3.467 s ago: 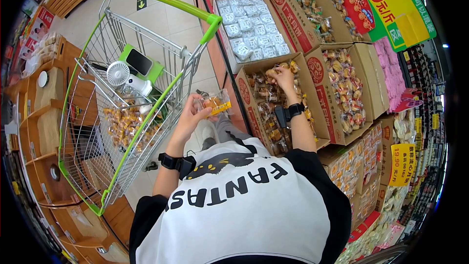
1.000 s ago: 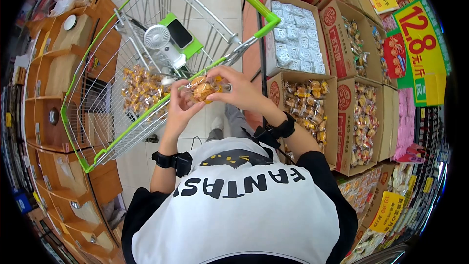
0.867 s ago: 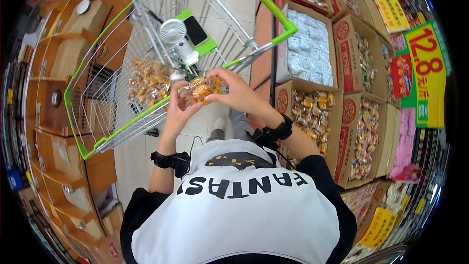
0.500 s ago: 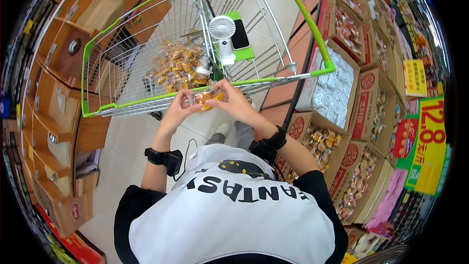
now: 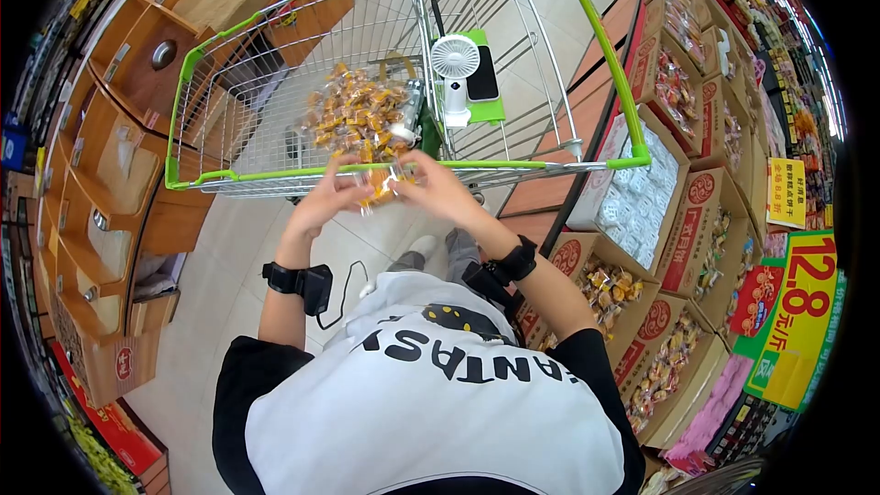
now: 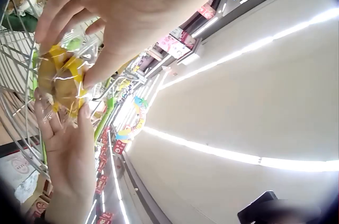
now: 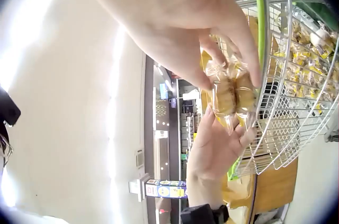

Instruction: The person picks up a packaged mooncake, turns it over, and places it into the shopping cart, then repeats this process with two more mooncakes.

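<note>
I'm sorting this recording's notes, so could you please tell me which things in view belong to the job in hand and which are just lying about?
Seemingly part of the job:
left hand
right hand
wrapped cakes held between them
shopping cart
snack pile in it

Apparently just there:
white fan
phone
price sign
wooden shelves

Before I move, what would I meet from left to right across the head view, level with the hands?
Wooden shelves, left hand, wrapped snacks, right hand, white packets, yellow sign.
</note>
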`<state>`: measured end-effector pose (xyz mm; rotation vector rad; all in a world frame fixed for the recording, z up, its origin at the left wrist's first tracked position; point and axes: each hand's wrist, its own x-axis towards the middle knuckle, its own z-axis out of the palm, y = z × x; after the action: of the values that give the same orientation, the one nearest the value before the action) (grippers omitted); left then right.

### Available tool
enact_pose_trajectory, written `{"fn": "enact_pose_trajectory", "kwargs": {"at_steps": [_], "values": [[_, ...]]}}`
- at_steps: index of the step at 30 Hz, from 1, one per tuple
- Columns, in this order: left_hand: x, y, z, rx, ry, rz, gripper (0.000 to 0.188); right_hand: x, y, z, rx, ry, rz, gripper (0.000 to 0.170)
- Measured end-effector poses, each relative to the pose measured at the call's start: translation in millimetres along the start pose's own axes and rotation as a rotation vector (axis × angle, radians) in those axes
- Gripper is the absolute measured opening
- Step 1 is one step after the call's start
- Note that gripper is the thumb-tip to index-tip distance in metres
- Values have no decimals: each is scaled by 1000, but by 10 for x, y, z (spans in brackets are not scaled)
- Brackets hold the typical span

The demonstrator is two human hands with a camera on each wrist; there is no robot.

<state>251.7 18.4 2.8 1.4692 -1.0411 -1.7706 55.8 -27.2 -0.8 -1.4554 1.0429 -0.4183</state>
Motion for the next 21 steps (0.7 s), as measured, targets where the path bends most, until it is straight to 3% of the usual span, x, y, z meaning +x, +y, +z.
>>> {"fn": "enact_pose_trajectory", "kwargs": {"at_steps": [1, 2, 3, 4, 5, 8, 9, 11, 14, 15, 21], "values": [[-34, 100, -11, -24, 117, 85, 60, 88, 37, 30, 67, 65, -270, 44], [-39, 165, -24, -48, 232, 170, 61, 130, 47, 46, 68, 64, -272, 44], [-15, 197, -42, -46, 234, 170, 61, 123, -63, 54, 283, 79, -310, 49], [12, 229, -60, -130, 369, 320, 57, 116, -150, 50, 497, 93, -347, 55], [34, 254, -75, -215, 503, 471, 54, 101, -180, 0, 422, 51, -381, 63], [92, 214, -185, -9, 644, 439, 44, 49, -31, -52, 206, 23, -395, 50], [118, 162, -231, -7, 641, 440, 44, 33, 36, -72, 207, 26, -396, 50], [155, 46, -288, 4, 438, 317, 33, -24, 176, -106, 129, -101, -251, 33], [129, 53, -83, -25, 276, 280, 24, -177, 287, -107, 190, -15, -318, 22], [202, -35, -34, 3, 253, 351, 19, -213, 332, -125, 192, -13, -318, 22], [364, -91, 463, -44, 9, 320, 15, -531, 526, -256, 185, 22, -223, 21]]}}
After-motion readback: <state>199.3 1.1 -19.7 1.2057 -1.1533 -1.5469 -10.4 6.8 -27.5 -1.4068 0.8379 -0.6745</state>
